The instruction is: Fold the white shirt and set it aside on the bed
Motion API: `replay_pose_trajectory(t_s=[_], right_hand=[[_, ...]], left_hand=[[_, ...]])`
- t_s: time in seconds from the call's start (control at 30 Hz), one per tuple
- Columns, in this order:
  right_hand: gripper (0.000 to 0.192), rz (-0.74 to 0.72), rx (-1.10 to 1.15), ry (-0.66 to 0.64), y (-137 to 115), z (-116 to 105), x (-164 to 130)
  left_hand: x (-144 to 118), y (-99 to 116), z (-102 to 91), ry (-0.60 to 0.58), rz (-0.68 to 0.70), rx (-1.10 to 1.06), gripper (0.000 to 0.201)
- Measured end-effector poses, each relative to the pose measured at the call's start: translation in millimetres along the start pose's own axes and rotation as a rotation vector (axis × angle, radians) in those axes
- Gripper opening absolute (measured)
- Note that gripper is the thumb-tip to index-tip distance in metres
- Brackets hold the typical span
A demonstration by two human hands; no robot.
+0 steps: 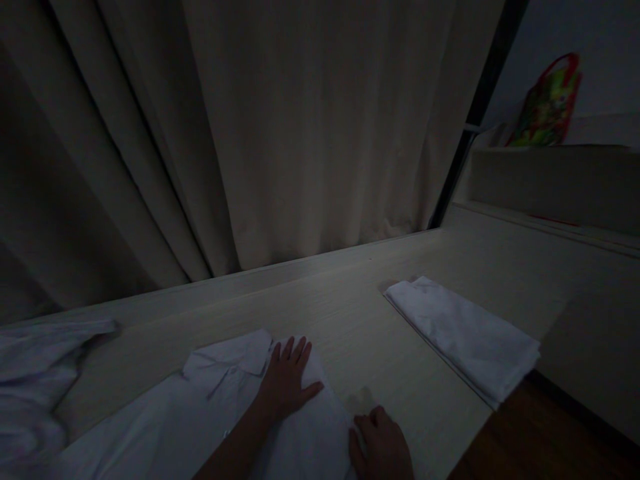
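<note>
Head view: white shirt (210,413) lies flat on the near desk (360,320), collar far, long axis running near-left to far-right. Left hand (287,383) presses it, fingers spread; right hand (383,447) pinches its right edge. Pulling unevenly could wrinkle it; folded cloth (465,337) sits well apart to the right

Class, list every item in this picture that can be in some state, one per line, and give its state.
White collared shirt: spread flat on the pale wooden surface, collar up.
Folded white garment: neatly folded, lying apart to the right.
Crumpled white cloth: unfolded, bunched at the left edge.
Beige curtain: drawn shut.
Left hand: open, pressed flat on the shirt.
Right hand: fingers curled at the shirt's edge; whether it grips is unclear.
</note>
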State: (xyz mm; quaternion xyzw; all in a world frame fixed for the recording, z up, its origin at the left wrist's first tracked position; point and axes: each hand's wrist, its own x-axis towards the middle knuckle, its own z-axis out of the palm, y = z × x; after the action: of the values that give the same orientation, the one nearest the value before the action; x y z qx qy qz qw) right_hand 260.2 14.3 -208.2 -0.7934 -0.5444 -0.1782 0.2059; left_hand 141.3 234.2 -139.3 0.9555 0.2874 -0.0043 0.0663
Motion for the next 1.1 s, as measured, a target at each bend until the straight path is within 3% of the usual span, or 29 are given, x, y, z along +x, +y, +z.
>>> replay_pose_trajectory(t_s=[0.3, 0.63, 1.1], right_hand=[[0.016, 0.073, -0.056, 0.067, -4.5, 3.9, -5.5], [0.019, 0.009, -0.084, 0.081, -3.8, -0.6, -1.2], [0.022, 0.051, -0.060, 0.013, -3.7, 1.8, -2.5]], left_hand=[[9.8, -6.5, -3.8, -0.026, 0.012, 0.019, 0.111], [14.5, -7.9, -4.3, -0.070, -0.025, 0.006, 0.124], [20.1, -5.1, -10.1, -0.049, -0.027, 0.032, 0.119]])
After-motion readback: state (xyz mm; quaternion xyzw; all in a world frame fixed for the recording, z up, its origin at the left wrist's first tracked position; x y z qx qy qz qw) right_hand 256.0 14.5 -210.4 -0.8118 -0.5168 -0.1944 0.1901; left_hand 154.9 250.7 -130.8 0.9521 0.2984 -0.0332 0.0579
